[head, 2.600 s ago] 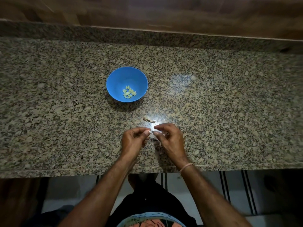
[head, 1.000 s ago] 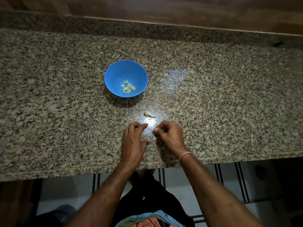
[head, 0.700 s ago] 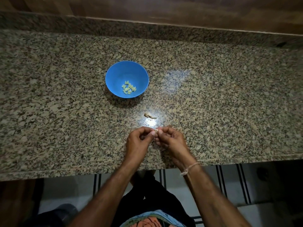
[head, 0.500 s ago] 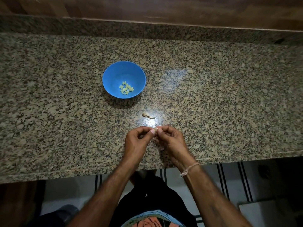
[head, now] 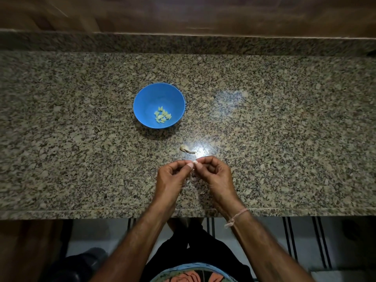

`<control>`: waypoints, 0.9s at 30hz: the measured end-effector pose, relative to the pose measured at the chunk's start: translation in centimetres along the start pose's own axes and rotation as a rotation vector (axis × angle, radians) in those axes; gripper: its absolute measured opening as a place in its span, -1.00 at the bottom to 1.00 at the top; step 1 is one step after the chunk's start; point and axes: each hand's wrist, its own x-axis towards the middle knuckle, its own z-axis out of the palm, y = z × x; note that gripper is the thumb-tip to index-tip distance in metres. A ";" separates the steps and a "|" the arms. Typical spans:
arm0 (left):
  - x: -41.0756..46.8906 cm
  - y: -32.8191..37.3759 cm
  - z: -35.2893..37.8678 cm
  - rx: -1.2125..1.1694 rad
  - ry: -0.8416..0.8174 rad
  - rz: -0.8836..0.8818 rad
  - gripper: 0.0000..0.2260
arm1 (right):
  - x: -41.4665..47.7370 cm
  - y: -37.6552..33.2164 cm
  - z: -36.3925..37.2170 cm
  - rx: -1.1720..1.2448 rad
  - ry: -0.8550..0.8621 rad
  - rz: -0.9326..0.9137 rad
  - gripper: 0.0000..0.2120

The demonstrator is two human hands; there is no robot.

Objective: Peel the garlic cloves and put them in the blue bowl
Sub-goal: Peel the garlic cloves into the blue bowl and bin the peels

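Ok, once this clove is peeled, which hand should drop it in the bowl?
Probably left. The left hand and right hand both pinch the garlic clove, but the blue bowl sits ahead and to the left, nearer the left hand; the right would reach across.

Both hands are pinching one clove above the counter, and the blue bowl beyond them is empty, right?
No: the head view shows the blue bowl holding a small pile of peeled cloves, not empty. The rest holds: left hand and right hand pinch one clove between them.
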 end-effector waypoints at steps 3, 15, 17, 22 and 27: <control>0.0 -0.1 0.3 -0.029 0.049 -0.038 -0.87 | 0.0 -0.2 -0.1 0.027 -0.015 0.011 -0.88; 0.4 -1.2 1.1 -0.159 0.047 -0.225 -0.91 | 1.0 -0.4 -1.8 -0.144 -0.161 -0.127 -0.90; 0.4 -1.5 1.5 -0.156 0.051 -0.235 -0.90 | 1.2 -0.3 -2.1 -0.178 -0.179 -0.143 -0.91; 0.3 -1.8 2.7 -0.147 0.029 -0.209 -0.88 | 1.0 0.1 -2.5 -0.078 -0.160 -0.043 -0.92; 0.5 -2.2 3.1 -0.114 0.008 -0.196 -0.88 | 1.0 0.7 -2.3 0.364 -0.067 0.279 -0.84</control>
